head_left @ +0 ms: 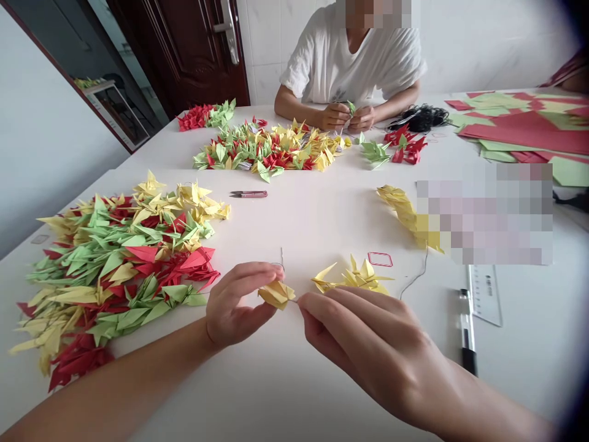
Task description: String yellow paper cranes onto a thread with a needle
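Observation:
My left hand (242, 304) is closed lightly around a yellow folded paper crane (277, 294), fingers above it and thumb below. My right hand (368, 350) pinches a thin dark thread (295, 300) at the crane's right end; its fingertips are partly hidden. A fine, needle-like line (282, 253) sticks up past my left fingertips. Loose yellow cranes (361, 275) lie just beyond my right hand. Further back right is a row of yellow cranes (405, 215) packed together, a grey thread (416, 276) trailing from it.
Strung red, green and yellow cranes (124, 258) are heaped at left, more (271, 147) at the back. Thread snips (248, 194) lie mid-table. At right are a pen (466, 331), a ruler (486, 294) and paper sheets (524, 129). Across the table, a person (352, 67) handles a green piece.

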{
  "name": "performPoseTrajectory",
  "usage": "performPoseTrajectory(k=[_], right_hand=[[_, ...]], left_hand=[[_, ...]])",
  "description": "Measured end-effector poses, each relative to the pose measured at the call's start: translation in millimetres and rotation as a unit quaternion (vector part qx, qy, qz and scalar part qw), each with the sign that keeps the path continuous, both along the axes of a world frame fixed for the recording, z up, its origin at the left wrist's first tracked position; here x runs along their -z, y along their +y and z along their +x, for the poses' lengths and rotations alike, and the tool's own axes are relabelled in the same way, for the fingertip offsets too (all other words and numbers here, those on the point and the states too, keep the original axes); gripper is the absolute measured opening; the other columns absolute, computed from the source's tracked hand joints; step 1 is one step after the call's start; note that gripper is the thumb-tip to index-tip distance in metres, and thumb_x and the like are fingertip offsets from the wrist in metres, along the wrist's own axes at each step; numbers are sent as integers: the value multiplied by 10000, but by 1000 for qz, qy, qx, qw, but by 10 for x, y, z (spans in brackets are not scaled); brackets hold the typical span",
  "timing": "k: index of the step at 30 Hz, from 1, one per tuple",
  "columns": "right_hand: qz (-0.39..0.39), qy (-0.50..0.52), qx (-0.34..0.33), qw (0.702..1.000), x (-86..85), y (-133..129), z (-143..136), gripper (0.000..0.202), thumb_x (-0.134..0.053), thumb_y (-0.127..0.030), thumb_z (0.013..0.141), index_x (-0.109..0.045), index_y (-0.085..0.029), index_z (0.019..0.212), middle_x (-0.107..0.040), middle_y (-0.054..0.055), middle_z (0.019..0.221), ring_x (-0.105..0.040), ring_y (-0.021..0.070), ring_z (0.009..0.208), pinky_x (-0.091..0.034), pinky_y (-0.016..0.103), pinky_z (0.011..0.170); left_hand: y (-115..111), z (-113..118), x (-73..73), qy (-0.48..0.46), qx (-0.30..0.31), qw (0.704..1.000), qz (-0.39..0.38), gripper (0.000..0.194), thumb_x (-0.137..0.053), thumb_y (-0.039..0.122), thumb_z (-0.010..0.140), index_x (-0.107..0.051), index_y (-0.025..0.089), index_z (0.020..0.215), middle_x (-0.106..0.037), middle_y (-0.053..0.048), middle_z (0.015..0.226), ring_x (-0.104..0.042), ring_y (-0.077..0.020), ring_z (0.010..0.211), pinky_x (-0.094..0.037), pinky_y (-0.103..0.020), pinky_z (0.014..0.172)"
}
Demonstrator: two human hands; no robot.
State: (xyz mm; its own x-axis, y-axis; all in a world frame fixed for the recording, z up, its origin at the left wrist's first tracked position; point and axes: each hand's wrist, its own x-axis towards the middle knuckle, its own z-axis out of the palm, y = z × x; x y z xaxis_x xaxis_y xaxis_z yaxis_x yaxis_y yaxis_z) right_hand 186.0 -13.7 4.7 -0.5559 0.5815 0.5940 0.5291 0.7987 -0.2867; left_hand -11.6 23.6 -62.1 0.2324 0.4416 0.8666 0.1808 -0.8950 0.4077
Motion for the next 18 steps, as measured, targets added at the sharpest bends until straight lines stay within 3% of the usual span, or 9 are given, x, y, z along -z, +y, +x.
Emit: performPoseTrajectory(k=[3, 6, 11, 18], right_hand=[[17, -24, -22, 999, -46, -5, -4, 238, -420, 34, 819, -585, -133, 778, -557, 30, 619, -497, 129, 546, -377, 252, 514], [22, -31, -31, 999, -46, -9, -19, 235, -432, 36, 810, -583, -131, 741, -555, 39, 618, -505, 137, 566, -383, 260, 525], [-21, 3, 11, 1000, 38, -16, -47, 212, -460, -20, 846, -565, -148, 714, -503, -4, 570, -422, 101, 490, -340, 247, 482], [-116, 27, 55, 991, 98, 25, -60, 154, -489, -91, 871, -569, -167, 764, -533, -38, 575, -444, 71, 475, -329, 218, 481]], left_hand=[[-4, 6, -42, 21, -7, 1000, 7, 211, -628, 50, 799, -641, 151, 983, -642, -71, 1032, -647, -136, 916, -600, -253, 776], [-4, 12, -67, 9, 1, 1000, 16, 114, -612, 81, 824, -634, 160, 904, -623, -57, 1011, -636, -138, 905, -600, -310, 801], [-3, -16, -38, 26, -16, 999, 39, 111, -622, 84, 820, -634, 165, 894, -621, -51, 1000, -622, -129, 871, -579, -276, 715], [30, -19, -65, 53, -14, 996, 66, 102, -638, 102, 813, -625, 164, 893, -661, -41, 960, -644, -139, 804, -514, -293, 641]])
